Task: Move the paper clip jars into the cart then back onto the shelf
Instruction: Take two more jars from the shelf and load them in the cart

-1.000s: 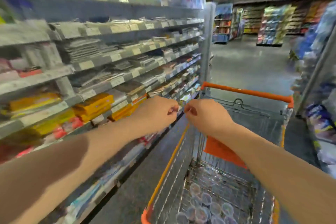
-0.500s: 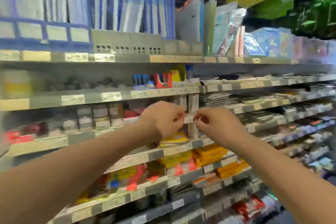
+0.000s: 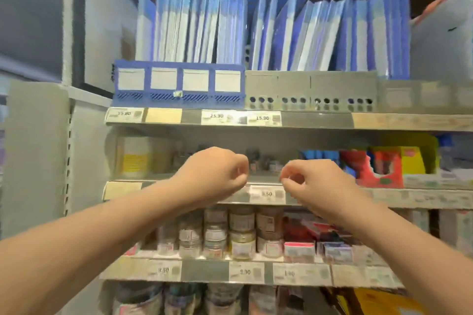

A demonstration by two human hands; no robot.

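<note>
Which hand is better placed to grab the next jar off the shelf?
Left, probably. The left hand hovers directly above the stacked jars; the right hand sits over the red boxes beside them. Both hands look curled and empty.

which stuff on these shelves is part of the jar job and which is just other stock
Part of the job:
- paper clip jars, stacked two high on the shelf
- left hand and right hand, both curled, holding no jar

Just other stock:
- blue folders standing up top
- red and yellow boxes
- price tags
</note>
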